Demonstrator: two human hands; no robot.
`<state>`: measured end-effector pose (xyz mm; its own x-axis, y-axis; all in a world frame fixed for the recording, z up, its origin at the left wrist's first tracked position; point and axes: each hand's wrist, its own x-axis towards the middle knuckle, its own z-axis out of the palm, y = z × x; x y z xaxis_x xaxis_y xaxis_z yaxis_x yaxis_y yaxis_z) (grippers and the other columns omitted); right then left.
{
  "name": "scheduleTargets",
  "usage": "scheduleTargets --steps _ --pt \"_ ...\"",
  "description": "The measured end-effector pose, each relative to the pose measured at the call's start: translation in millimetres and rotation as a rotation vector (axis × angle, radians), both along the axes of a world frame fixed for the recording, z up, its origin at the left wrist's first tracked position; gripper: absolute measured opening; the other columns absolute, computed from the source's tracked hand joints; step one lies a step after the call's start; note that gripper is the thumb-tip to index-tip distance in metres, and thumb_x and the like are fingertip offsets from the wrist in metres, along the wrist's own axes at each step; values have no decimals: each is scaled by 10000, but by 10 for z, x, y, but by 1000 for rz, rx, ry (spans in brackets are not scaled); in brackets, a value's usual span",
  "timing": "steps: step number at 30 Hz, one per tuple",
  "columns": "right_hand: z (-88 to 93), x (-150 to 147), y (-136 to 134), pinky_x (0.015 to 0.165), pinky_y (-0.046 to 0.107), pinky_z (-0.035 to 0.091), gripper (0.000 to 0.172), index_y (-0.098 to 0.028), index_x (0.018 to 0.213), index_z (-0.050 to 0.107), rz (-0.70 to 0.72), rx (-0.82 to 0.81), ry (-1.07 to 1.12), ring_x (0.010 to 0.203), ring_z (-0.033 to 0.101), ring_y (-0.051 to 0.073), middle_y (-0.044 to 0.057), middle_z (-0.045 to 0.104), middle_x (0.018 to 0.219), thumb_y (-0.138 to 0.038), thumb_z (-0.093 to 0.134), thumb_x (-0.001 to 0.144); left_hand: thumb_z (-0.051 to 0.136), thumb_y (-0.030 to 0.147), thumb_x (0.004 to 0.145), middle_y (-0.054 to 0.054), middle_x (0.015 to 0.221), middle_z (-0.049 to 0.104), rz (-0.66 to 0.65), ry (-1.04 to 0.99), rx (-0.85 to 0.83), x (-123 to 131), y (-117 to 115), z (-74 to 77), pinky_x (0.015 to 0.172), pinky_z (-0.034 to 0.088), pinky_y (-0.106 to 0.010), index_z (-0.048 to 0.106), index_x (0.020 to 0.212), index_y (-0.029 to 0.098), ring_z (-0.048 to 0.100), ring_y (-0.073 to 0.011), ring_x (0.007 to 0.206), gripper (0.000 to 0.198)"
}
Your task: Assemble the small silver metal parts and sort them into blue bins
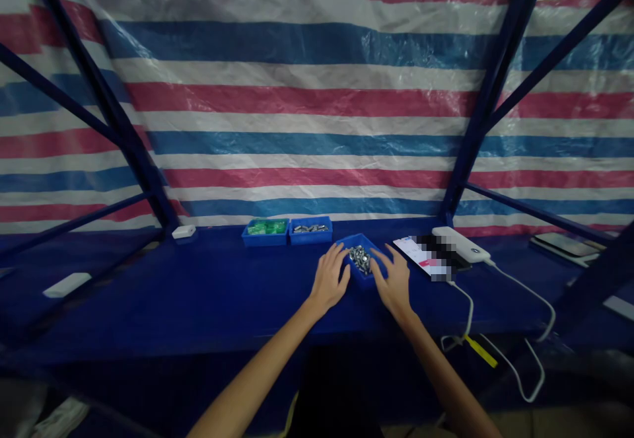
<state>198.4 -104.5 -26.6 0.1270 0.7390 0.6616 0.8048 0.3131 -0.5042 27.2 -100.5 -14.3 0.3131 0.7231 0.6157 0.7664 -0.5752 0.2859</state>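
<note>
The head camera faces forward, angled down over the nearby blue table [198, 292].

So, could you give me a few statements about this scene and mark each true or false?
1. The left hand and right hand are on opposite sides of the near blue tray. True.
2. That tray holds green items. False: it holds small metal parts; the green items are in the leftmost tray.
3. A white device with a cable lies to the right of both hands. True.
4. The backdrop is one plain colour. False: it is a sheet striped in red, white and blue.
5. The middle tray holds silvery pieces. True.
</note>
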Motion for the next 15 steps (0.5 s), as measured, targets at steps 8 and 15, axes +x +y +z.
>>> scheduleTargets --steps 8,15 --pt "-226 185 55 905 509 355 514 -133 984 604 -90 -292 193 1045 522 347 188 606 1022 -572 418 790 272 248 904 -64 1408 375 -70 2 -158 470 240 -23 1101 197 -483 439 1295 200 189 -216 1359 428" --pt "-76 150 18 907 407 434 558 -172 1232 465 232 -168 412 1059 550 246 115 584 1148 -487 525 775 240 231 909 -45 1459 275 -94 -20 -208 388 266 -89 1123 142 -462 384 1336 189 87 -202 1377 452"
